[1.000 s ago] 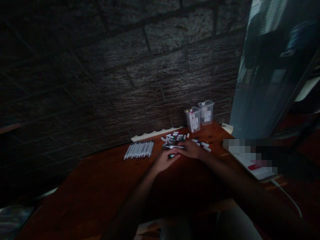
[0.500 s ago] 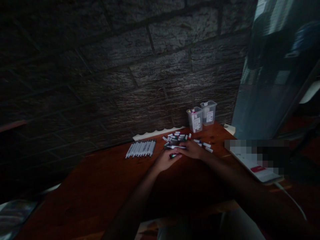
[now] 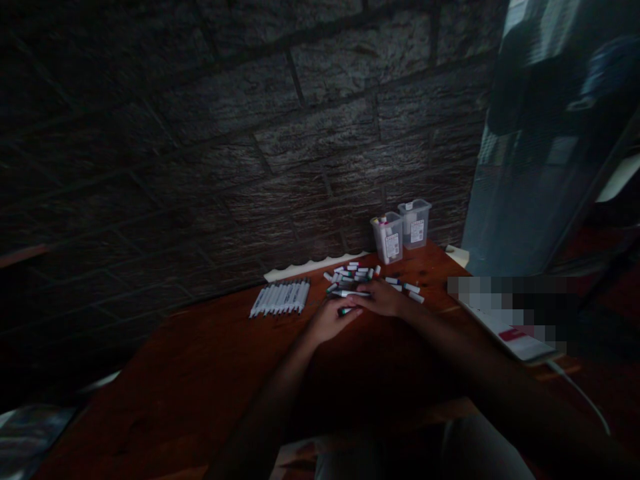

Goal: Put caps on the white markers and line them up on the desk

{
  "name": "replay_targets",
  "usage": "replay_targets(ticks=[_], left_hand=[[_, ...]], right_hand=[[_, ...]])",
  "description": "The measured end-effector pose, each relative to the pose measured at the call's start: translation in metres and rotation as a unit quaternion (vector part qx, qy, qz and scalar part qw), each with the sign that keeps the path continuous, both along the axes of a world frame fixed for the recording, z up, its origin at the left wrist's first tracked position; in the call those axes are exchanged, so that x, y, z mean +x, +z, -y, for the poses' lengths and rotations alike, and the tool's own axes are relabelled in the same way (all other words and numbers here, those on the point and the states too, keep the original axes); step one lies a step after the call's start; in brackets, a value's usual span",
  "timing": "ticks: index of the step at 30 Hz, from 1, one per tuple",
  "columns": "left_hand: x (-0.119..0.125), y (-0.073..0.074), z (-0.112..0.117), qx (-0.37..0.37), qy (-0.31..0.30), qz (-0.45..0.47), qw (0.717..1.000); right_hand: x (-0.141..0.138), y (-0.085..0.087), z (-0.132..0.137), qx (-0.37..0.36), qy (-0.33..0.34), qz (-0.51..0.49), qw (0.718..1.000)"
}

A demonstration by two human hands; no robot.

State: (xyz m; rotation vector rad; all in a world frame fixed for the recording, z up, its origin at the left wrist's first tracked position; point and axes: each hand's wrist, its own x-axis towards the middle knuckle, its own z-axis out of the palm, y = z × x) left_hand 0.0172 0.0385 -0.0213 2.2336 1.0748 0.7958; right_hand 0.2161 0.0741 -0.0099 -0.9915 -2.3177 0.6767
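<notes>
My right hand (image 3: 384, 298) is closed on a white marker (image 3: 350, 293) with a dark tip pointing left. My left hand (image 3: 330, 323) touches the right one just below the marker. Its fingers are closed around a small white cap with a green end (image 3: 344, 311). Loose marker caps (image 3: 357, 272) with coloured ends lie scattered beyond both hands. To the left, several white markers (image 3: 280, 297) lie side by side in a neat row. Dim light and overlapping fingers partly hide the grip.
Two clear plastic containers (image 3: 391, 250) (image 3: 419, 239) stand at the back by the stone wall (image 3: 320, 140); the nearer has markers in it. A white wavy-edged strip (image 3: 315, 265) lies along the wall. A flat white item with a red patch (image 3: 530, 348) is on the right of the wooden table (image 3: 210, 367).
The view has shifted very slightly. Both hands keep the same pose, with the marker and cap still held.
</notes>
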Motion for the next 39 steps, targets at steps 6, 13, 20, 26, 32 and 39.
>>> replay_targets(ticks=[6,13,20,26,32,39], left_hand=[[0.0004,0.0011,0.0008,0.006,0.001,0.001,1.0],[-0.0002,0.0014,-0.0008,0.0,-0.005,-0.008,1.0],[-0.0006,-0.0008,-0.0023,0.001,-0.013,-0.003,1.0],[0.001,0.0022,-0.0015,0.0,-0.017,-0.01,1.0],[0.0021,0.0038,-0.0007,-0.008,-0.021,-0.01,1.0],[0.0014,0.0034,-0.0006,-0.004,-0.023,-0.018,1.0]], right_hand=[[0.0006,0.0021,0.0009,-0.003,0.018,-0.001,1.0],[0.0,0.0031,0.0006,-0.007,0.007,0.031,0.999],[-0.0012,0.0014,-0.0007,-0.007,0.001,0.07,0.998],[-0.0011,0.0033,0.0008,-0.012,0.002,0.076,0.997],[-0.0003,0.0028,0.0002,0.002,0.005,0.072,0.997],[0.0007,0.0018,-0.0006,-0.011,0.012,0.066,0.998]])
